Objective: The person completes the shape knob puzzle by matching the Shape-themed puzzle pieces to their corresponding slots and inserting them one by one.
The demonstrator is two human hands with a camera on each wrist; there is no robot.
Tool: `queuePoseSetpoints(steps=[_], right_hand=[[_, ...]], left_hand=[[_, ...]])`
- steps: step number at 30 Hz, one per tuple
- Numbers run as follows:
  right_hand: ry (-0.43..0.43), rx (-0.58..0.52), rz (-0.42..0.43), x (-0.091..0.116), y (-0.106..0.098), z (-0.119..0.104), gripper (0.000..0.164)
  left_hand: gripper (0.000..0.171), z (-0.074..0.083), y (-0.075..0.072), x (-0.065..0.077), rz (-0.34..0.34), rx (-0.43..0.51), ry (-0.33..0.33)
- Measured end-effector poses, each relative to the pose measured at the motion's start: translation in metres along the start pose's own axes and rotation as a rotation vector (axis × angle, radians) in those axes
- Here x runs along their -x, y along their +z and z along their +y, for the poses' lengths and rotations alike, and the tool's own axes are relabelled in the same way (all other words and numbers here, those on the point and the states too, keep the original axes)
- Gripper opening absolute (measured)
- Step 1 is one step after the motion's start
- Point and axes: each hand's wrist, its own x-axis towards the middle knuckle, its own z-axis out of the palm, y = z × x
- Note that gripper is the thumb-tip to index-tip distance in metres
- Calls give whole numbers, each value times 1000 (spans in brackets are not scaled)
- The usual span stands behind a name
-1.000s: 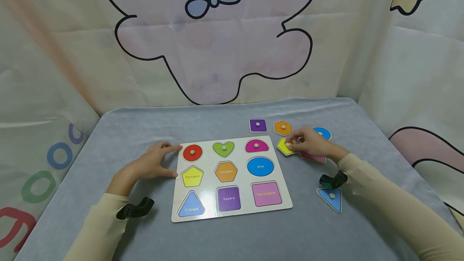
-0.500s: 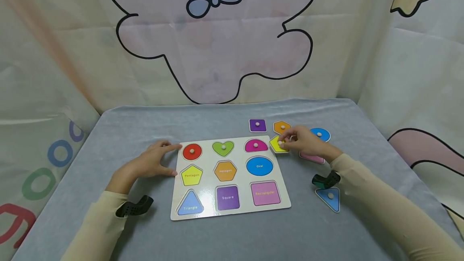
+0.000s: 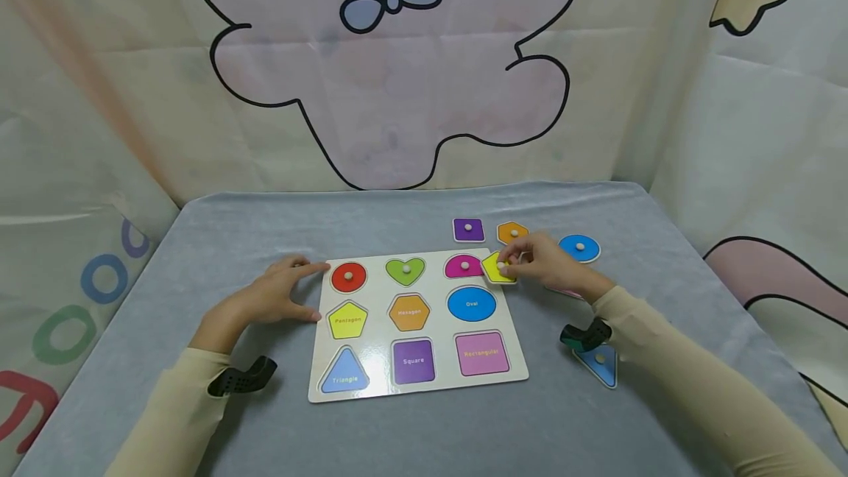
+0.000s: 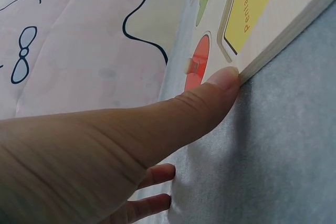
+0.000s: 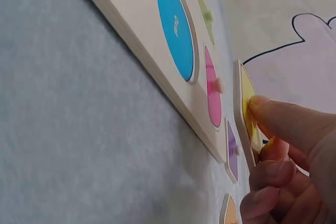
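Observation:
Between thumb and fingers, my right hand (image 3: 546,265) pinches the knob of a yellow pentagon puzzle piece (image 3: 493,269). The piece is raised over the upper right corner of a white shape puzzle board (image 3: 380,381), as the right wrist view also shows. My left hand (image 3: 271,294) touches the board's left edge, its thumb (image 4: 223,80) at the rim and its fingers spread. A red circle (image 3: 344,287), a green heart (image 3: 397,278) and a magenta half circle (image 3: 457,267) sit in the top row. The yellow pentagon slot (image 3: 347,330) lies below the circle.
On the grey cloth beyond the board lie a purple square piece (image 3: 468,236) and an orange hexagon piece (image 3: 509,228). To the right are a blue oval piece (image 3: 583,241) and a blue triangle piece (image 3: 601,368). A pink piece is mostly hidden under the right hand.
My right hand has lifted the yellow pentagon from the cloth and carried it left, to over the board's corner. My left hand has stayed on the board's edge.

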Motion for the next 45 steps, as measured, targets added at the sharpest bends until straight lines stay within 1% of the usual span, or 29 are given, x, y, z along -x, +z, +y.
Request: queuePoseSetpoints(steps=[3, 10, 14, 18, 30, 38, 45], right_hand=[[-9, 7, -5, -2, 3, -3, 15], [-76, 7, -19, -5, 11, -7, 14], [-76, -4, -36, -5, 15, -9, 16], [-79, 8, -35, -5, 19, -11, 15], [-89, 16, -94, -8, 32, -20, 12], [-87, -23, -116, -12, 41, -24, 11], [-114, -12, -120, -15, 48, -29, 12]], left_hand=[[91, -1, -1, 1, 0, 1, -2], [91, -3, 0, 0, 11, 0, 8], [91, -4, 1, 0, 14, -1, 18], [91, -4, 3, -1, 18, -2, 15], [90, -5, 3, -2, 22, -2, 25], [91, -4, 4, -1, 12, -2, 12], [92, -4, 2, -2, 13, 2, 9]])
